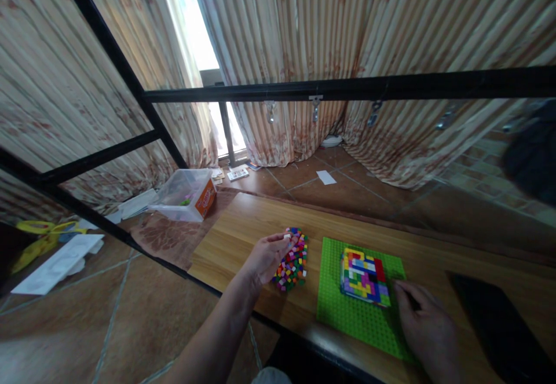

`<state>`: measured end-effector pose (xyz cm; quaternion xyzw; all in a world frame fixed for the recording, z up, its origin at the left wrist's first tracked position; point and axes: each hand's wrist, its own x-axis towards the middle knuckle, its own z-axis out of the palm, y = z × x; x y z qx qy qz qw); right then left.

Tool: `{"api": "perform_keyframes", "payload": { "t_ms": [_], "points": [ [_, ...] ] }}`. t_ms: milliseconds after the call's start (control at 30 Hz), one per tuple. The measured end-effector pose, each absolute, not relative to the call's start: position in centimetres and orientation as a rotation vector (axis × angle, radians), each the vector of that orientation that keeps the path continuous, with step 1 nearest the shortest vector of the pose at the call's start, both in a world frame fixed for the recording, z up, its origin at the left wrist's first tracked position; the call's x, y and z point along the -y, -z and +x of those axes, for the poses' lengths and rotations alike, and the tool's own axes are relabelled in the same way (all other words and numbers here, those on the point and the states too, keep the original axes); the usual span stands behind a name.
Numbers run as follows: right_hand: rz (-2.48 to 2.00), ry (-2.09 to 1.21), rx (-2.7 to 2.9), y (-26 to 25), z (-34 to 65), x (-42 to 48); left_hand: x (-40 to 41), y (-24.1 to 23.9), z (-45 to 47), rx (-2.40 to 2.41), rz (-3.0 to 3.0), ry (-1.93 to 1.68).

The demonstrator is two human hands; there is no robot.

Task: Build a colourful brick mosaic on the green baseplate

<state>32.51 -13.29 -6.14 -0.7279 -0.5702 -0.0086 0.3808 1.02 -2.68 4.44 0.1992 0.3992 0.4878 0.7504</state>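
Observation:
My left hand (pixel 268 256) reaches over a pile of small colourful toy bricks (pixel 295 268) on the wooden table. Between its thumb and fingers is a small white brick (pixel 287 237). A green baseplate (pixel 347 320) lies to the right of the pile. On it stands a block built of multicoloured bricks (pixel 364 277), with a patchwork top of yellow, red, blue, white and purple. My right hand (pixel 425 326) rests at the plate's right edge, close beside the built block. Its fingers are curled in, and whatever they may hold is hidden.
A dark flat object (pixel 499 320) lies on the table (pixel 234 227) to the right. On the floor beyond the table's left end stands a clear plastic box (pixel 178 198) with an orange label. A black metal rail (pixel 260 93) crosses above the table's far side.

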Motion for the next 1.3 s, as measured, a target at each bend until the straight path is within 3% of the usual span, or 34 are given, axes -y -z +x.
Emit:
{"api": "perform_keyframes", "payload": {
  "t_ms": [600,1300],
  "points": [
    [-1.871,0.033,1.454,5.9,32.5,13.2,2.5,-2.9,1.3,-1.110,0.740,-1.193],
    [-1.852,0.040,1.476,6.1,32.5,13.3,1.0,-2.1,0.4,-1.324,1.020,-1.016]
  ]
}}
